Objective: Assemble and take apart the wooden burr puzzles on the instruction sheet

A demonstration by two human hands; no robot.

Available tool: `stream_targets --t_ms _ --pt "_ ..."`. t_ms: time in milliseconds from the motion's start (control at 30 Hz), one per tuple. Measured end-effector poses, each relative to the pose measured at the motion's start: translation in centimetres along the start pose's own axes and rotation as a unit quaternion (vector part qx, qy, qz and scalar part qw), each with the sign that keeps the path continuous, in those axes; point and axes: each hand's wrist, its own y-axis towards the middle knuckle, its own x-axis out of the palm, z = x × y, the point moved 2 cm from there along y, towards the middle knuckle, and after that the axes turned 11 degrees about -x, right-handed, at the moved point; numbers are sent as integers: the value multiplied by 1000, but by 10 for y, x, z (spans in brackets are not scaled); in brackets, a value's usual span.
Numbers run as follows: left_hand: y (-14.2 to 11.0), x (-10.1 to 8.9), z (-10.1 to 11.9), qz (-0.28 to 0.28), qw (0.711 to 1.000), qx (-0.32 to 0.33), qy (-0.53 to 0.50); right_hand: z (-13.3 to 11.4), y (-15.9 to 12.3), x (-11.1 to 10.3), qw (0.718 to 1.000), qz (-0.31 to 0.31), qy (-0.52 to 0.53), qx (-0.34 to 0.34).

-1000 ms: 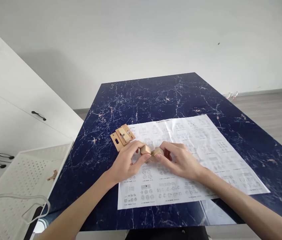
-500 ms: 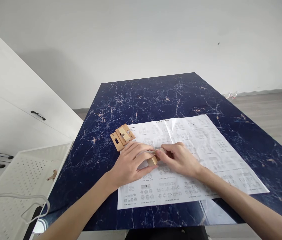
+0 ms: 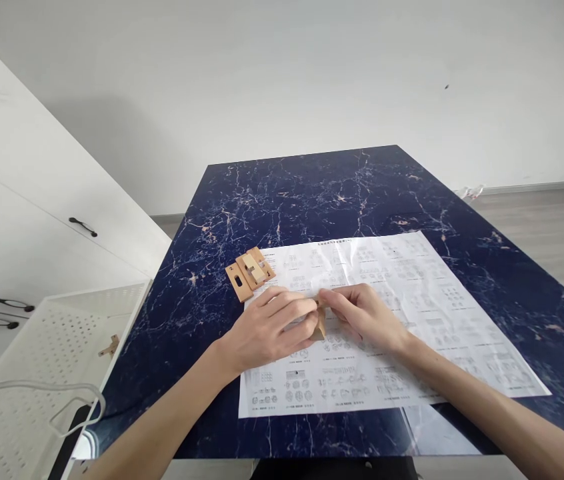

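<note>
Left hand [image 3: 269, 330], palm down with its fingers curled, grips a small pale-tan wooden piece [image 3: 320, 327] at the fingertips. From where I stand, the piece sits just to the right of that hand, in the narrow space between it and the right hand [image 3: 375, 319]. Bent inward, the right hand has its thumb and forefinger at the piece's far end, pinching or steadying it; I can't tell which. The left is the nearer of the two, covering much of the wood. What shows runs from the meeting fingertips back toward the person, with an angled near end, but the full long axis is hidden.

Under both hands spreads a creased white paper sheet [image 3: 412, 300] printed with small diagrams. Beyond the left hand, by the sheet's far left corner, lies a flat, slotted orange-tan wooden assembly [image 3: 239, 283] marked with numerals, slanted on the dark blue marble-patterned bench [image 3: 292, 207].
</note>
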Motion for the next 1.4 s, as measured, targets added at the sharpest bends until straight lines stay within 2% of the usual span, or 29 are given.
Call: stream_targets --t_ms 300,467,533,600,700,833,967,1133,1200,1300,1400 --pt "2 1 1 -1 1000 22 14 5 1 0 997 21 66 19" --pt "-2 5 9 -23 997 66 -18 6 2 -12 979 121 157 49" --pt "-3 7 9 -28 997 27 -71 8 3 -15 975 133 171 46" --pt "-5 8 4 -11 990 -63 -127 9 4 -16 978 126 159 38" --pt "-9 5 -11 64 964 -201 -161 9 5 -16 983 122 135 32" --pt "-15 -3 -42 131 941 -303 -78 6 4 -18 985 111 123 35" --pt "-26 -6 -75 117 910 -396 28 5 3 -18 988 100 114 26" --pt "-36 5 -88 15 884 -454 115 7 3 -18 991 91 101 18" --pt "-38 7 -88 0 877 -460 137 7 4 -18 992 83 97 16" --pt "-35 4 -85 51 880 -452 135 5 3 -18 993 72 94 6" --pt "-27 -2 -79 111 907 -400 74 1 2 -18 995 57 75 -15"
